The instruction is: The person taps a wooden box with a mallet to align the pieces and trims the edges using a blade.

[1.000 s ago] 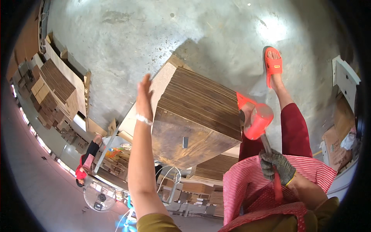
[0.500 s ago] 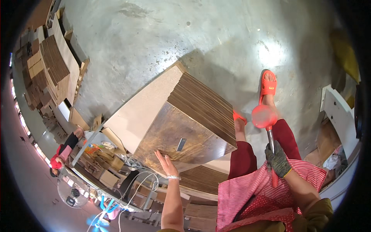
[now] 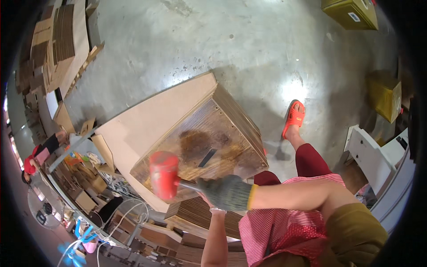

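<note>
My right hand (image 3: 226, 192), in a dark grey knitted glove with a yellow cuff, is closed around the handle of a red-headed mallet (image 3: 164, 175). The mallet head is over the near left part of a stack of brown wood-grain panels (image 3: 195, 131); I cannot tell if it touches. A small dark strip (image 3: 207, 157) lies on the top panel. My bare left hand (image 3: 205, 200), with a bracelet at the wrist, is at the stack's near edge. The glove hides its fingers.
A pale board (image 3: 147, 120) lies under the stack. Another panel stack (image 3: 200, 218) is nearer me. Cables (image 3: 133, 209) and a fan (image 3: 44, 208) are at lower left, a white cabinet (image 3: 367, 153) at right, yellow boxes (image 3: 384, 98) beyond. Another person (image 3: 33, 162) is at far left.
My right hand has swung the mallet left, from beside my leg to over the panel stack. My left hand has shifted from the top panel's surface toward its near edge.
</note>
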A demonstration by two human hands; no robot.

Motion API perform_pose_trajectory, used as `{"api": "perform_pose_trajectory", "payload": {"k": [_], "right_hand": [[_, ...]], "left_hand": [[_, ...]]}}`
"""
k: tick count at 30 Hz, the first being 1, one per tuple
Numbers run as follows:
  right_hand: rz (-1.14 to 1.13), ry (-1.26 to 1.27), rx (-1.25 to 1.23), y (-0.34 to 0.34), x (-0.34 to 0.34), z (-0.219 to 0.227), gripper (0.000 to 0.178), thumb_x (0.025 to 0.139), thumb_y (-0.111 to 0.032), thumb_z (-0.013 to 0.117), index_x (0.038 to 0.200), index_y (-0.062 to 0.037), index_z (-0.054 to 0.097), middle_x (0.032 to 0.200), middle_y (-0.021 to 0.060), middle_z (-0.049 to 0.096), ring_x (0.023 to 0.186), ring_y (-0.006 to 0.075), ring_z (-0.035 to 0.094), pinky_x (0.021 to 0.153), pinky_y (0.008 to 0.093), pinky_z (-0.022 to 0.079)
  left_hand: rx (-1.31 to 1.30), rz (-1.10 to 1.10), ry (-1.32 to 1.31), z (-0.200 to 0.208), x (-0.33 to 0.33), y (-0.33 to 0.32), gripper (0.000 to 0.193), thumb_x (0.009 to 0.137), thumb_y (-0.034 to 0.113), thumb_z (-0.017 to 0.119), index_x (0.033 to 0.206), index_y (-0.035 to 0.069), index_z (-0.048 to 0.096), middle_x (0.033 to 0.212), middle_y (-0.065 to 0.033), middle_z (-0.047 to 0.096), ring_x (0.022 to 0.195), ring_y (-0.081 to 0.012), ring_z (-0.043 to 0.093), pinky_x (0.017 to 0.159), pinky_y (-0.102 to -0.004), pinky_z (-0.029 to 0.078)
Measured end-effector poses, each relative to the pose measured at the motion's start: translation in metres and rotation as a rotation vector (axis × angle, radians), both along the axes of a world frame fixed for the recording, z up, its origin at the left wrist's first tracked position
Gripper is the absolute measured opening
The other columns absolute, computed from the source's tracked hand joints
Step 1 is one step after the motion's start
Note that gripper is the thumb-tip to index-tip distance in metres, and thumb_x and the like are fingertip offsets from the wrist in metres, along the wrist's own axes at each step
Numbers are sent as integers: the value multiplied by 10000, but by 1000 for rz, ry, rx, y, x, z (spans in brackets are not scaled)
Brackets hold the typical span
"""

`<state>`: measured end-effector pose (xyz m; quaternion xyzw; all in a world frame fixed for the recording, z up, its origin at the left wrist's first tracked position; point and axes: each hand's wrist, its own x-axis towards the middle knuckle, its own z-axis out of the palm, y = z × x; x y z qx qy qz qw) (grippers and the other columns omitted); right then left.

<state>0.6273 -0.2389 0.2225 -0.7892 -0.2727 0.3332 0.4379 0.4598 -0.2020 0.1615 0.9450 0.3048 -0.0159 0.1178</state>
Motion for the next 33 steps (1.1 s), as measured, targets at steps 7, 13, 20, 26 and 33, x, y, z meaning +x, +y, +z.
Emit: {"api": "perform_pose_trajectory", "payload": {"k": [7, 13, 20, 26, 33], "right_hand": [[212, -236, 44, 65, -15, -5, 140, 780, -178, 514, 873, -97, 582, 609, 75, 579, 509, 243, 559, 458, 411, 427], [723, -307, -133, 52, 20, -2, 292, 737, -207, 550, 995, -70, 559, 941, 115, 588, 819, 241, 589, 671, 368, 469], [724, -8, -516, -24, 165, 12, 304, 756, -153, 568, 1042, -51, 585, 994, 128, 582, 907, 272, 576, 764, 365, 474], [191, 64, -274, -119, 257, -144, 293, 888, -258, 484, 1064, -39, 567, 1053, 134, 593, 991, 310, 555, 844, 379, 449], [211, 305, -150, -57, 294, -219, 316, 902, -286, 451, 1074, -50, 571, 1116, 142, 583, 1006, 326, 540, 881, 392, 426]], "left_hand": [[-1161, 961, -463, -7, -20, -1, 471, 947, 302, 376, 1368, 103, 307, 1369, -84, 401, 1243, -232, 394, 1068, -385, 286], [-346, 347, 236, 21, 22, 2, 630, 867, 334, 500, 1372, 23, 291, 1398, -179, 326, 1299, -339, 289, 1077, -423, 223], [-277, 457, 343, 40, 23, 5, 981, 658, 162, 763, 1401, -34, 152, 1478, -238, 81, 1349, -413, 134, 1086, -473, 177], [-552, 1324, -687, 48, 58, -30, 567, 895, 226, 454, 1400, 53, 265, 1450, -148, 251, 1351, -269, 218, 1111, -394, 143], [-1339, 1464, -416, -95, 0, -172, 509, 872, 406, 427, 1273, 93, 453, 1257, -83, 501, 1118, -251, 488, 936, -422, 382]]}}
